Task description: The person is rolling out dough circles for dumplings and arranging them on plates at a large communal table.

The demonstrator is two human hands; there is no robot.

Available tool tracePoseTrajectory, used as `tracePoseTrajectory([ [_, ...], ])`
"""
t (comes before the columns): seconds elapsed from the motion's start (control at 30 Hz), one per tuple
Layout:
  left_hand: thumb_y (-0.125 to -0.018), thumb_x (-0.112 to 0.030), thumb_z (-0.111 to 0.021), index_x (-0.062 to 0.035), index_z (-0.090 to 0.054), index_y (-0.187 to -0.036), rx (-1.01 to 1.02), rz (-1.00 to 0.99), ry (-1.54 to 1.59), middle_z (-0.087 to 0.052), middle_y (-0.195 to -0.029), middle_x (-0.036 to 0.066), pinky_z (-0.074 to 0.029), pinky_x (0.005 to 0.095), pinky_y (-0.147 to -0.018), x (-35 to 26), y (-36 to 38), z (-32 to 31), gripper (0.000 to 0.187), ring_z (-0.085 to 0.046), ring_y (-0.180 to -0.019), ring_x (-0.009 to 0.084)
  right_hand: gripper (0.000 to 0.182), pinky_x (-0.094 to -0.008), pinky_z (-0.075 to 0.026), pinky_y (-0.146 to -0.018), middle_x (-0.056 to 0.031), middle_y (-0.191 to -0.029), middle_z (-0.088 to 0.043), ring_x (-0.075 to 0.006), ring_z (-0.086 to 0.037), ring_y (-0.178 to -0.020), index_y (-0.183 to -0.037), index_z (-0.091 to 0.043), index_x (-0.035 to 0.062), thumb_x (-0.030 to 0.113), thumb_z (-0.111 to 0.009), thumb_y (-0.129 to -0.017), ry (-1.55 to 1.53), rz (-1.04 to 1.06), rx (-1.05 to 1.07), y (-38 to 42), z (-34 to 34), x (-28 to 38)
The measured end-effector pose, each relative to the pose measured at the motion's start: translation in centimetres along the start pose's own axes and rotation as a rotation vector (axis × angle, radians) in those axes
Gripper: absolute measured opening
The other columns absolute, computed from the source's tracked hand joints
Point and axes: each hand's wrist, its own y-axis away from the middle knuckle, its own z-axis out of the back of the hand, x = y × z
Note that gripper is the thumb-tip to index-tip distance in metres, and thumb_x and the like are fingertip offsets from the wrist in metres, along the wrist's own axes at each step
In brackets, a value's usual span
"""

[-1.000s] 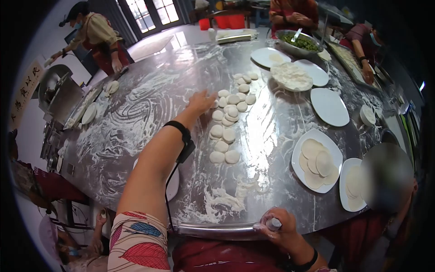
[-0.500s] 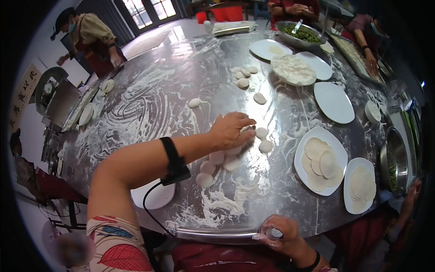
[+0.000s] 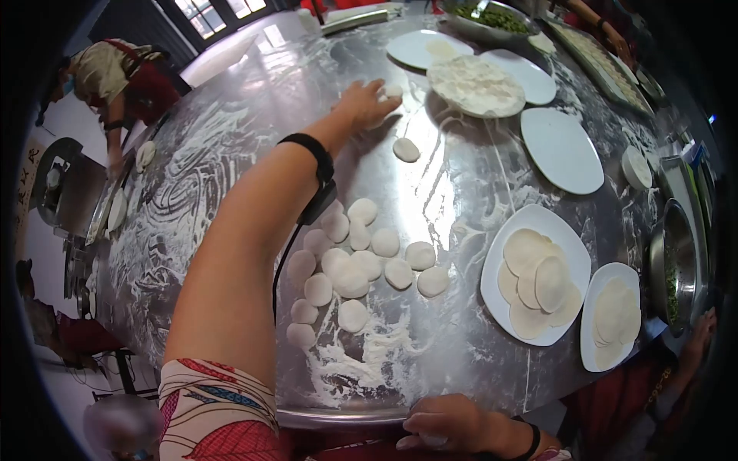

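My left hand [image 3: 365,106] reaches far across the steel table, its fingers curled round small pale dough pieces [image 3: 390,93]; most of these lie hidden beneath it. A single flattened dough piece [image 3: 406,150] rests just nearer than that hand. Below, to the right of my left forearm, spreads a group of several floured dough discs [image 3: 351,275], some touching or overlapping. At the table's near edge is my right hand [image 3: 450,424], its fingers curled in; what they hold, if anything, is hidden.
Thin round wrappers [image 3: 530,284] lie on a white plate [image 3: 496,307], with a second plate of wrappers [image 3: 611,315] beside it. A bare white plate [image 3: 561,150], a heap of flour [image 3: 477,84] and a bowl of chopped greens [image 3: 492,19] stand farther back. Other people work around the table.
My left hand has moved away from the near dough group to the far dough pieces. The near discs now lie uncovered. My right hand has shifted slightly down and left.
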Motion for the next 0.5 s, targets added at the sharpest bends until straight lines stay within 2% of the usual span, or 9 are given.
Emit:
tracePoseTrajectory([
  [0.07, -0.079, -0.058, -0.055, -0.0059, -0.049, -0.129, 0.076, -0.073, 0.052, -0.052, -0.125, 0.023, -0.034, 0.0397, -0.102, -0.2, -0.7, -0.2, 0.073, -0.041, -0.123, 0.0379, 0.025, -0.0329, -0.046, -0.048, -0.0083, -0.07, -0.059, -0.0255, -0.061, -0.061, -0.081, -0.059, 0.0062, 0.019, -0.078, -0.071, -0.051, 0.069, -0.088, 0.2, -0.7, -1.0],
  [0.1, -0.077, -0.057, -0.056, -0.0088, -0.052, -0.127, 0.105, -0.135, 0.029, -0.051, -0.128, 0.019, -0.033, 0.0396, -0.103, -0.9, -0.3, -0.1, 0.07, -0.042, -0.123, 0.0361, 0.025, -0.033, -0.046, -0.048, -0.0084, -0.07, -0.059, -0.0256, -0.061, -0.06, -0.08, -0.059, 0.0061, 0.019, -0.078, -0.071, -0.06, 0.084, -0.106, 0.1, -0.8, -1.1],
  [0.2, -0.078, -0.052, -0.056, -0.0124, -0.053, -0.126, 0.122, -0.262, -0.004, -0.047, -0.131, 0.019, -0.031, 0.0406, -0.105, -4.5, 4.5, 0.3, 0.063, -0.04, -0.124, 0.0355, 0.026, -0.0328, -0.047, -0.048, -0.0083, -0.069, -0.059, -0.0253, -0.06, -0.059, -0.081, -0.059, 0.0058, 0.019, -0.079, -0.07, -0.05, 0.077, -0.084, -0.1, -0.3, -0.7],
  [0.27, -0.08, -0.045, -0.055, -0.0151, -0.053, -0.126, 0.081, -0.425, -0.035, -0.043, -0.134, 0.019, -0.029, 0.0432, -0.106, -5.6, 8.4, -0.4, 0.055, -0.039, -0.126, 0.0348, 0.027, -0.0327, -0.047, -0.048, -0.0082, -0.068, -0.059, -0.025, -0.06, -0.058, -0.082, -0.059, 0.0055, 0.017, -0.08, -0.07, -0.05, 0.082, -0.092, 0.0, -0.3, -0.6],
  [0.33, -0.084, -0.039, -0.052, -0.0143, -0.05, -0.128, 0.164, -0.429, -0.046, -0.043, -0.134, 0.019, -0.029, 0.0458, -0.106, -7.3, 13.6, 0.8, 0.051, -0.038, -0.126, 0.0349, 0.028, -0.033, -0.047, -0.048, -0.0084, -0.068, -0.059, -0.0248, -0.06, -0.057, -0.083, -0.058, 0.0051, 0.015, -0.08, -0.068, -0.077, 0.108, -0.141, 0.3, -0.9, -0.8],
  [0.4, -0.085, -0.033, -0.052, -0.0136, -0.05, -0.128, 0.106, -0.442, -0.089, -0.045, -0.132, 0.02, -0.029, 0.0469, -0.105, -7.6, 18.8, 1.4, 0.047, -0.038, -0.125, 0.0349, 0.031, -0.033, -0.047, -0.048, -0.0085, -0.068, -0.059, -0.0251, -0.06, -0.057, -0.086, -0.057, 0.0053, 0.013, -0.081, -0.068, -0.108, 0.125, -0.178, 0.5, -1.3, -0.7],
  [0.5, -0.086, -0.031, -0.054, -0.0126, -0.05, -0.127, 0.302, -0.36, 0.077, -0.049, -0.128, 0.018, -0.032, 0.0443, -0.103, -7.0, 22.3, 5.1, 0.045, -0.042, -0.122, 0.0328, 0.035, -0.0326, -0.047, -0.048, -0.0089, -0.069, -0.06, -0.0256, -0.061, -0.058, -0.091, -0.056, 0.0055, 0.012, -0.081, -0.067, -0.119, 0.175, -0.177, 0.9, -1.6, -1.2],
])
